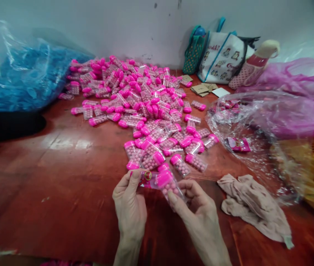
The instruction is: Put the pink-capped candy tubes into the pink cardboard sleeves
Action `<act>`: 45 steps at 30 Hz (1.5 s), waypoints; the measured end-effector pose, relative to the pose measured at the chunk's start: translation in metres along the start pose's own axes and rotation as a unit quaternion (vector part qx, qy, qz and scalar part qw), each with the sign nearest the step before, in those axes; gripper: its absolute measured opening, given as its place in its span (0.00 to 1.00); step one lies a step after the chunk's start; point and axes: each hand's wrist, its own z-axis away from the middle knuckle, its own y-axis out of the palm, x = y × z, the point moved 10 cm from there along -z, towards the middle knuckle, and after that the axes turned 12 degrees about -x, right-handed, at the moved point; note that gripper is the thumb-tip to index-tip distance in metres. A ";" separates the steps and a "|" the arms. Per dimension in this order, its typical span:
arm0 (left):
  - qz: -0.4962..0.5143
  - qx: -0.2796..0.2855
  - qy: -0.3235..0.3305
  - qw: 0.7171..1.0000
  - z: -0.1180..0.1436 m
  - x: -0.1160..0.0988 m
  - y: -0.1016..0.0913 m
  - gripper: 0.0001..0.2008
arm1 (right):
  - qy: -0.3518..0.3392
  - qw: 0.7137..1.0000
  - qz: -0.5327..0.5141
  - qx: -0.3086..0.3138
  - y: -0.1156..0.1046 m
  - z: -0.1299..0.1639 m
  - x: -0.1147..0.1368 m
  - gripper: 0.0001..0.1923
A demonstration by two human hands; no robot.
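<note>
My left hand (130,201) pinches one end of a printed plastic sleeve (149,180) between thumb and fingers. In my right hand (194,203) is a small clear candy container (170,184) with a pink cap, full of pink balls. Its capped end points left and meets the sleeve; whether the cap is inside the sleeve I cannot tell. Just beyond both hands spreads a large pile of the same candy containers (151,107), lying at many angles on the reddish table (62,192).
A clear bag of blue pieces (21,74) stands at the left. To the right lie a beige cloth (256,207), a clear plastic bag (245,122) with printed sleeves and a pink bag (297,85). A white tote (217,59) and cardboard pieces (202,88) sit by the wall.
</note>
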 end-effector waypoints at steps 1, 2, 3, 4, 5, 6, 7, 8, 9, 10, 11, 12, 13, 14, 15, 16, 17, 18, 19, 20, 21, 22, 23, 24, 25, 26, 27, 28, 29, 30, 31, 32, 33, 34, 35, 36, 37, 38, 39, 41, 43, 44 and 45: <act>-0.004 0.002 0.003 1.000 0.001 0.001 0.000 0.05 | 0.000 1.000 0.011 0.003 0.000 0.000 -0.002 0.12; -0.008 0.005 0.008 1.000 0.002 0.002 0.000 0.05 | 0.003 1.000 0.020 0.011 0.000 0.000 -0.003 0.11; -0.012 0.008 0.011 1.000 0.002 0.002 0.000 0.05 | 0.010 0.999 0.023 0.022 0.000 0.000 -0.005 0.11; -0.016 0.013 0.014 1.000 0.001 0.003 0.001 0.05 | 0.020 0.999 0.018 0.036 0.000 -0.001 -0.007 0.11; -0.020 0.020 0.016 0.999 0.001 0.004 0.002 0.06 | 0.033 0.998 0.005 0.052 0.000 -0.001 -0.009 0.11; -0.024 0.028 0.016 0.999 0.001 0.005 0.003 0.06 | 0.048 0.997 -0.013 0.067 0.001 -0.001 -0.010 0.10; -0.027 0.036 0.016 0.999 0.001 0.006 0.004 0.06 | 0.061 0.995 -0.028 0.080 0.001 -0.002 -0.011 0.10; -0.030 0.043 0.015 0.999 0.001 0.007 0.006 0.06 | 0.069 0.993 -0.037 0.090 0.001 -0.002 -0.011 0.09; -0.031 0.049 0.016 0.998 0.002 0.008 0.008 0.06 | 0.072 0.992 -0.038 0.093 0.001 -0.004 -0.012 0.09; -0.032 0.055 0.016 0.998 0.003 0.008 0.010 0.06 | 0.072 0.993 -0.032 0.093 0.000 -0.005 -0.013 0.09; -0.033 0.059 0.017 0.998 0.004 0.008 0.012 0.06 | 0.066 0.994 -0.021 0.087 -0.001 -0.006 -0.013 0.08; -0.032 0.061 0.018 0.997 0.006 0.008 0.014 0.06 | 0.055 0.995 -0.010 0.080 -0.001 -0.008 -0.013 0.08; -0.031 0.064 0.016 0.997 0.007 0.008 0.016 0.08 | 0.040 0.997 0.004 0.070 -0.002 -0.009 -0.012 0.08; -0.029 0.067 0.008 0.997 0.009 0.009 0.018 0.10 | 0.022 0.998 0.018 0.060 -0.002 -0.010 -0.011 0.09; -0.026 0.073 -0.006 0.997 0.011 0.011 0.020 0.11 | 0.001 0.998 0.033 0.050 -0.002 -0.010 -0.009 0.09; -0.021 0.080 -0.024 0.996 0.013 0.014 0.022 0.12 | -0.024 0.998 0.049 0.040 -0.002 -0.009 -0.006 0.09; -0.016 0.088 -0.044 0.995 0.015 0.017 0.025 0.13 | -0.053 0.996 0.063 0.028 -0.002 -0.008 -0.002 0.09; -0.012 0.095 -0.065 0.993 0.018 0.020 0.027 0.12 | -0.086 0.993 0.074 0.014 -0.003 -0.007 0.003 0.09; -0.009 0.102 -0.086 0.991 0.021 0.023 0.028 0.12 | -0.125 0.989 0.081 -0.005 -0.005 -0.005 0.010 0.08; -0.008 0.106 -0.107 0.989 0.024 0.027 0.029 0.12 | -0.166 0.982 0.083 -0.026 -0.007 -0.003 0.018 0.08; -0.009 0.109 -0.129 0.985 0.028 0.030 0.030 0.13 | -0.208 0.974 0.082 -0.045 -0.010 0.000 0.026 0.09; -0.013 0.112 -0.155 0.981 0.032 0.034 0.030 0.14 | -0.247 0.964 0.080 -0.062 -0.012 0.004 0.033 0.10; -0.019 0.113 -0.181 0.977 0.036 0.039 0.030 0.15 | -0.280 0.954 0.076 -0.074 -0.014 0.007 0.038 0.12; -0.024 0.113 -0.203 0.972 0.040 0.043 0.030 0.16 | -0.305 0.946 0.073 -0.079 -0.014 0.010 0.042 0.13; -0.026 0.113 -0.218 0.969 0.042 0.045 0.030 0.16 | -0.324 0.940 0.072 -0.079 -0.015 0.012 0.044 0.14; -0.026 0.114 -0.226 0.967 0.044 0.047 0.030 0.15 | -0.336 0.936 0.074 -0.078 -0.015 0.014 0.044 0.15; -0.025 0.117 -0.230 0.966 0.046 0.048 0.030 0.14 | -0.345 0.932 0.078 -0.081 -0.015 0.015 0.043 0.15; -0.025 0.124 -0.232 0.965 0.047 0.048 0.031 0.14 | -0.352 0.928 0.087 -0.085 -0.016 0.017 0.040 0.15; -0.024 0.136 -0.233 0.963 0.047 0.048 0.033 0.15 | -0.361 0.923 0.098 -0.089 -0.017 0.019 0.038 0.16; -0.024 0.153 -0.233 0.960 0.048 0.048 0.035 0.16 | -0.370 0.918 0.108 -0.093 -0.017 0.021 0.036 0.17; -0.025 0.171 -0.232 0.957 0.049 0.048 0.038 0.17 | -0.378 0.914 0.115 -0.094 -0.017 0.023 0.033 0.18; -0.028 0.188 -0.228 0.955 0.049 0.047 0.040 0.18 | -0.384 0.911 0.119 -0.093 -0.017 0.025 0.032 0.20; -0.031 0.202 -0.220 0.954 0.049 0.046 0.042 0.19 | -0.386 0.910 0.120 -0.089 -0.017 0.026 0.031 0.21; -0.036 0.215 -0.212 0.953 0.049 0.045 0.043 0.20 | -0.381 0.913 0.117 -0.084 -0.016 0.025 0.030 0.21; -0.042 0.225 -0.205 0.952 0.049 0.044 0.044 0.20 | -0.367 0.920 0.110 -0.075 -0.016 0.024 0.031 0.20; -0.047 0.231 -0.199 0.951 0.049 0.043 0.044 0.20 | -0.346 0.931 0.101 -0.062 -0.015 0.021 0.031 0.18; -0.052 0.234 -0.195 0.951 0.049 0.042 0.044 0.20 | -0.320 0.942 0.089 -0.044 -0.014 0.017 0.032 0.15; -0.056 0.236 -0.191 0.951 0.048 0.042 0.043 0.20 | -0.290 0.954 0.076 -0.026 -0.012 0.014 0.032 0.13; -0.060 0.238 -0.186 0.951 0.047 0.041 0.042 0.20 | -0.261 0.963 0.062 -0.009 -0.011 0.010 0.033 0.12; -0.066 0.244 -0.179 0.951 0.046 0.040 0.042 0.20 | -0.215 0.975 0.041 0.019 -0.008 0.006 0.033 0.10; -0.068 0.244 -0.183 0.950 0.046 0.041 0.041 0.18 | -0.198 0.979 0.036 0.033 -0.005 0.005 0.030 0.09; -0.067 0.236 -0.191 0.951 0.046 0.042 0.041 0.17 | -0.211 0.976 0.038 0.030 -0.004 0.006 0.029 0.10; -0.064 0.219 -0.201 0.953 0.045 0.043 0.040 0.16 | -0.241 0.969 0.043 0.015 -0.004 0.009 0.030 0.11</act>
